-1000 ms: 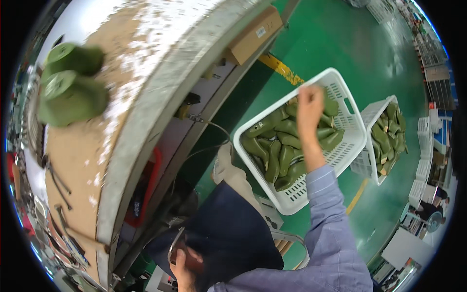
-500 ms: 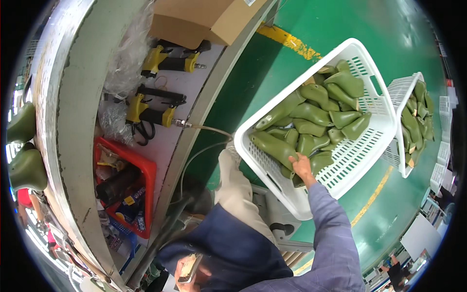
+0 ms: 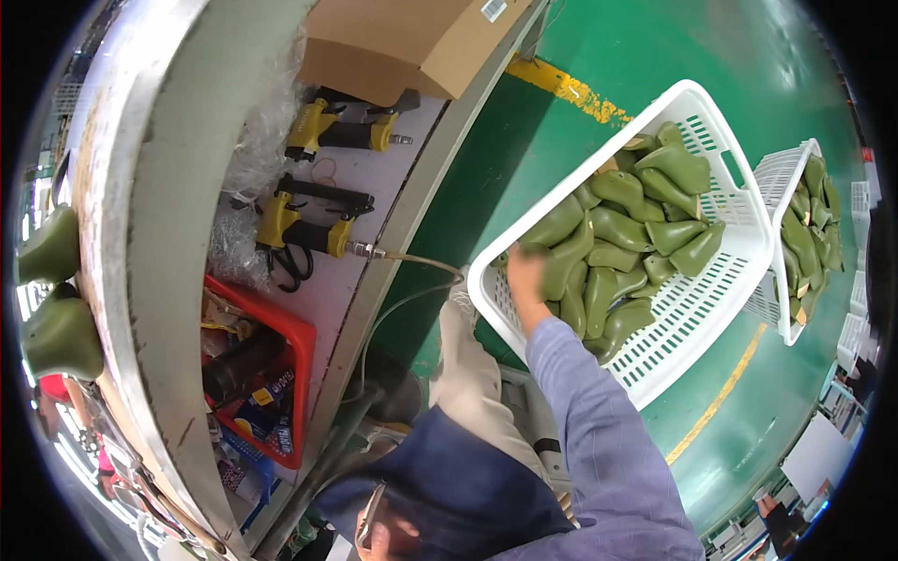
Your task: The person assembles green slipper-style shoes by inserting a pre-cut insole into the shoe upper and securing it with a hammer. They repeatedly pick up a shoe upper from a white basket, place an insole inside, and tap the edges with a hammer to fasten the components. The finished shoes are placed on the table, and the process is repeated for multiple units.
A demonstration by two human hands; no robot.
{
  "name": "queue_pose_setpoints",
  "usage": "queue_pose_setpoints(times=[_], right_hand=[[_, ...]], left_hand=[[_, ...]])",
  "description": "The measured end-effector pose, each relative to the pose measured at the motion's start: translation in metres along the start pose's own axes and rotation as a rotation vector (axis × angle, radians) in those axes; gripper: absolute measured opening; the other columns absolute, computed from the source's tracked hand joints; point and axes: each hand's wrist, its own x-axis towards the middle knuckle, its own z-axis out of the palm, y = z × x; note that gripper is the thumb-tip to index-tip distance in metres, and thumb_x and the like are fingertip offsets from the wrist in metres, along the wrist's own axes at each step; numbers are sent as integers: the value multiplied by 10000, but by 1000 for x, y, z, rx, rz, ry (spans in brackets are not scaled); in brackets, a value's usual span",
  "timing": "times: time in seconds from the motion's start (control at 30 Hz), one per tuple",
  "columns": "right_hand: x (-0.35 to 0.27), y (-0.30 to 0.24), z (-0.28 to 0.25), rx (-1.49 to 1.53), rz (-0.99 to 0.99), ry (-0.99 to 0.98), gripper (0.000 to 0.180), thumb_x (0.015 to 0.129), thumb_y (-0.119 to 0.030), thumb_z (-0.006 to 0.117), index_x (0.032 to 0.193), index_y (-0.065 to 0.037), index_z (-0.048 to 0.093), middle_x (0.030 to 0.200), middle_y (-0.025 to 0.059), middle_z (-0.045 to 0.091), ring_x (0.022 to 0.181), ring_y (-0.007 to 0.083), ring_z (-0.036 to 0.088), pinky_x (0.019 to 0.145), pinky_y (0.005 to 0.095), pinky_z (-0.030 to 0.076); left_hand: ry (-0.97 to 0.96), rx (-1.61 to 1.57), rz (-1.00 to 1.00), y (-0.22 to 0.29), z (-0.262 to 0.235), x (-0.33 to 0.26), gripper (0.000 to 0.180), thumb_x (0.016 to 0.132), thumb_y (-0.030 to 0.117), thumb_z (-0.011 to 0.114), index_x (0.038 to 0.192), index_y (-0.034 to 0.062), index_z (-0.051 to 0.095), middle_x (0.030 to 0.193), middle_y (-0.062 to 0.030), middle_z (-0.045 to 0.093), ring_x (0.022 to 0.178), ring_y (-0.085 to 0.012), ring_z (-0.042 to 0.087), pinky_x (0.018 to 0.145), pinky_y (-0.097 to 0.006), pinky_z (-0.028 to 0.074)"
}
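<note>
Several olive-green shoe lasts lie heaped in a white plastic basket. Inside its near left end is my right hand, smeared by motion, against the end of a shoe last. Whether its fingers grip that last cannot be made out. Low in the picture, close to my dark blue apron, my left hand is closed round a small flat piece. That piece shows nearly edge-on, with a pale rim; its kind is unclear.
A second white basket of green lasts stands farther right. On the left shelf are yellow-and-black air tools, a hose, a red bin and a cardboard box. Two green lasts sit at the far left.
My right hand has moved left and away from me inside the basket. The long last it touched now points another way. My left hand has turned its piece from face-up to nearly edge-on.
</note>
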Motion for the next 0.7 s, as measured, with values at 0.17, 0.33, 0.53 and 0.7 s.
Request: queue_pose_setpoints(times=[0.17, 0.33, 0.53, 0.7], right_hand=[[44, 27, 55, 191, 157, 11, 852, 845, -400, 714, 1391, 121, 318, 1310, 356, 524, 1219, 435, 551, 1044, 463, 437], [31, 31, 20, 570, 211, -238, 808, 793, -228, 746, 1424, 84, 348, 1274, 249, 581, 1142, 374, 592, 977, 418, 483], [-43, 11, -112, 686, 57, -330, 732, 792, -152, 717, 1422, 5, 377, 1324, 222, 537, 1164, 300, 583, 1000, 410, 450], [-26, 28, -117, -108, 0, 235, 954, 828, -241, 720, 1541, -19, 127, 1424, 328, 402, 1253, 429, 501, 1058, 495, 409]], left_hand=[[54, 85, -38, 7, 6, 1, 406, 966, 385, 640, 1149, 25, 599, 875, -104, 689, 747, -200, 655, 652, -334, 532], [63, 37, -30, 1, 5, 11, 392, 963, 364, 651, 1137, 18, 597, 844, -107, 673, 698, -187, 629, 618, -331, 524], [-41, -47, -41, -12, -5, 22, 432, 955, 351, 665, 1194, 2, 573, 877, -115, 659, 707, -192, 622, 632, -332, 532], [-109, -31, 79, -13, -7, 16, 500, 949, 337, 674, 1295, 0, 543, 911, -112, 665, 750, -192, 642, 651, -323, 544]])
